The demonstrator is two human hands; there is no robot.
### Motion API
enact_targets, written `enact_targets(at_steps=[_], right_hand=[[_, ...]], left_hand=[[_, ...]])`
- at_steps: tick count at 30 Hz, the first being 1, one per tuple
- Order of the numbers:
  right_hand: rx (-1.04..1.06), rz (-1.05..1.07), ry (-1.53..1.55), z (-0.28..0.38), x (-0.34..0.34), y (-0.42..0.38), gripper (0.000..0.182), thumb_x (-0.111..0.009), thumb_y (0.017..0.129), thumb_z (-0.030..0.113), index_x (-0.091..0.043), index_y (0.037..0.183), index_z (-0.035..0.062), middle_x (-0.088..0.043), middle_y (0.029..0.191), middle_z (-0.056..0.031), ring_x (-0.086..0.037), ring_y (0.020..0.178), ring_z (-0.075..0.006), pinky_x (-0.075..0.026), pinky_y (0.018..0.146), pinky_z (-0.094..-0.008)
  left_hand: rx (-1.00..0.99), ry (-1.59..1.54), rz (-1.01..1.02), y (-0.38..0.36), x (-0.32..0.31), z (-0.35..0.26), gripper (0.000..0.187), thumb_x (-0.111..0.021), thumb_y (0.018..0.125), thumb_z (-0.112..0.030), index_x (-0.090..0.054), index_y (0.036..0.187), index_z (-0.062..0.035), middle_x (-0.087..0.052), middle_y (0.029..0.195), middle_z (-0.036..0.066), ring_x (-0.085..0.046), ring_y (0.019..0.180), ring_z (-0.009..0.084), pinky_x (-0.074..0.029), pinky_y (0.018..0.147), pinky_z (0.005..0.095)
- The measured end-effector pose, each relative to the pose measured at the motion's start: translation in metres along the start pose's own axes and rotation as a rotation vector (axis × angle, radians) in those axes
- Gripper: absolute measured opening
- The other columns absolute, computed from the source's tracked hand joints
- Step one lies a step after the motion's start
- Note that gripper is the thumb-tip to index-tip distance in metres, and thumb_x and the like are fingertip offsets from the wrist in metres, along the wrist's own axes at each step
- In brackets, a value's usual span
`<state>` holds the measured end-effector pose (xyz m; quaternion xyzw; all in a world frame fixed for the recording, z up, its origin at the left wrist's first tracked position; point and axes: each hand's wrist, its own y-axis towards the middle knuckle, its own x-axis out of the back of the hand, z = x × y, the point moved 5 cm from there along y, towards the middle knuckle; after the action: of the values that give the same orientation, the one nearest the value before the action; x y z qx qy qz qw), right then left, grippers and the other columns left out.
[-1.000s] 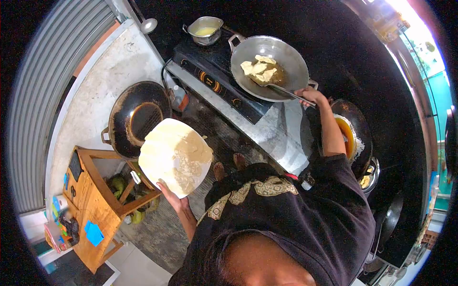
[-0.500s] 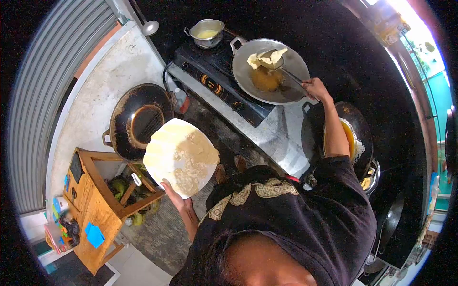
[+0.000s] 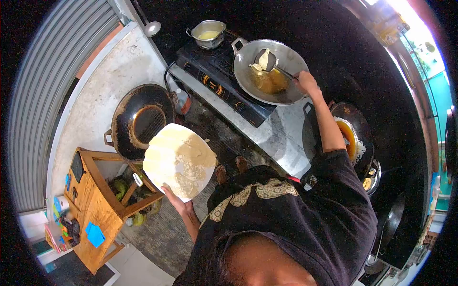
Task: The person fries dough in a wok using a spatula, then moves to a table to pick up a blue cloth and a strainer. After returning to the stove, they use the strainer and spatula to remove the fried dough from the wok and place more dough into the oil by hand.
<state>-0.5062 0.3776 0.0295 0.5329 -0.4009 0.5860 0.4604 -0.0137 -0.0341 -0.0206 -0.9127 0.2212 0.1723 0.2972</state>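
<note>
My right hand (image 3: 305, 82) gripped the skimmer (image 3: 267, 59), lifting pale fried pieces (image 3: 261, 61) over the wok (image 3: 269, 71) at one o'clock, while my left hand (image 3: 176, 202) clasped the white plate (image 3: 179, 161) at nine o'clock; I judged a tilt could spill them into hot oil.

My view is a round fisheye picture with black corners; straight lines bow hard toward the rim; daylight floods in from the upper right, blown out to white glare there; the wok (image 3: 269, 71) shines where light hits its metal; the stove wall behind it sits in deep shadow; my head at the bottom is soft and blurred.
</note>
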Motion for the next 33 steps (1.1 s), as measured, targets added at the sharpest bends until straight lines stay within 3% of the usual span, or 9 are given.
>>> enact_targets(at_steps=[4, 10, 16, 19, 22, 25, 29, 31, 33], right_hand=[[-0.029, -0.047, -0.103, 0.044, 0.012, -0.007, 0.015, -0.055, 0.076, 0.01, -0.064, 0.083, 0.0012, -0.064, 0.086, -0.0211, -0.064, 0.083, -0.0355, -0.052, 0.071, -0.0445], [0.059, -0.121, -0.182, 0.075, 0.045, -0.042, 0.014, -0.052, 0.077, 0.009, -0.066, 0.076, 0.0041, -0.066, 0.08, -0.018, -0.066, 0.074, -0.0333, -0.054, 0.063, -0.0416], [0.037, -0.144, -0.175, 0.06, 0.051, -0.058, 0.013, -0.056, 0.075, 0.013, -0.066, 0.078, 0.0054, -0.065, 0.078, -0.0181, -0.065, 0.072, -0.0334, -0.053, 0.065, -0.0417], [0.024, -0.131, -0.088, 0.038, 0.036, -0.052, 0.03, -0.06, 0.073, 0.011, -0.066, 0.102, 0.0104, -0.063, 0.075, -0.0216, -0.063, 0.073, -0.0359, -0.051, 0.069, -0.0418], [0.072, -0.139, 0.1, 0.02, 0.013, -0.033, 0.026, -0.059, 0.074, 0.012, -0.066, 0.098, 0.0063, -0.063, 0.077, -0.0229, -0.062, 0.077, -0.037, -0.05, 0.071, -0.0418], [-0.07, -0.023, 0.187, 0.007, -0.01, -0.015, 0.023, -0.058, 0.074, 0.013, -0.067, 0.093, 0.0033, -0.063, 0.079, -0.0235, -0.063, 0.079, -0.0367, -0.049, 0.071, -0.0425], [-0.079, 0.043, 0.097, -0.004, -0.019, -0.019, 0.023, -0.059, 0.075, 0.015, -0.067, 0.093, 0.0026, -0.063, 0.078, -0.0243, -0.064, 0.077, -0.0348, -0.05, 0.071, -0.0421], [-0.189, 0.18, 0.095, 0.006, 0.018, -0.046, 0.023, -0.059, 0.075, 0.015, -0.067, 0.094, 0.0027, -0.063, 0.077, -0.0243, -0.064, 0.076, -0.0345, -0.05, 0.072, -0.0421], [-0.19, 0.178, 0.1, 0.006, 0.043, -0.063, 0.027, -0.063, 0.073, 0.02, -0.063, 0.091, -0.0012, -0.062, 0.085, -0.025, -0.062, 0.084, -0.0363, -0.05, 0.074, -0.0448]], left_hand=[[-0.013, 0.045, -0.004, 0.001, -0.001, 0.0, 0.067, -0.033, 0.092, -0.053, -0.02, 0.141, -0.0081, -0.031, 0.14, 0.014, -0.04, 0.122, 0.0316, -0.041, 0.095, 0.045], [-0.003, 0.056, 0.015, -0.002, -0.004, -0.002, 0.068, -0.031, 0.092, -0.054, -0.02, 0.141, -0.0083, -0.03, 0.14, 0.014, -0.039, 0.123, 0.0313, -0.039, 0.096, 0.0451], [0.027, 0.015, 0.006, -0.001, -0.002, 0.0, 0.067, -0.033, 0.092, -0.053, -0.021, 0.14, -0.0075, -0.031, 0.14, 0.014, -0.038, 0.124, 0.0309, -0.038, 0.097, 0.0452], [0.033, 0.014, 0.014, 0.0, -0.004, 0.0, 0.066, -0.034, 0.092, -0.052, -0.021, 0.14, -0.0076, -0.031, 0.14, 0.014, -0.038, 0.124, 0.0307, -0.038, 0.097, 0.0449], [0.02, 0.0, 0.05, 0.001, -0.01, -0.003, 0.066, -0.034, 0.092, -0.052, -0.021, 0.14, -0.0077, -0.031, 0.14, 0.013, -0.039, 0.123, 0.0301, -0.038, 0.097, 0.0444], [0.029, 0.0, 0.091, 0.001, -0.016, -0.004, 0.066, -0.035, 0.092, -0.052, -0.021, 0.14, -0.008, -0.032, 0.14, 0.013, -0.04, 0.123, 0.0294, -0.039, 0.097, 0.0437], [0.004, 0.052, 0.084, 0.006, -0.014, -0.003, 0.069, -0.037, 0.091, -0.054, -0.021, 0.14, -0.0086, -0.032, 0.139, 0.013, -0.04, 0.122, 0.03, -0.04, 0.096, 0.0444], [0.001, 0.139, 0.017, -0.003, -0.026, -0.009, 0.072, -0.036, 0.09, -0.057, -0.022, 0.14, -0.008, -0.034, 0.138, 0.013, -0.039, 0.122, 0.0306, -0.037, 0.098, 0.0452], [0.007, 0.168, -0.005, -0.006, -0.029, -0.01, 0.073, -0.035, 0.089, -0.059, -0.022, 0.14, -0.0075, -0.035, 0.138, 0.013, -0.04, 0.122, 0.0308, -0.036, 0.098, 0.0454]])
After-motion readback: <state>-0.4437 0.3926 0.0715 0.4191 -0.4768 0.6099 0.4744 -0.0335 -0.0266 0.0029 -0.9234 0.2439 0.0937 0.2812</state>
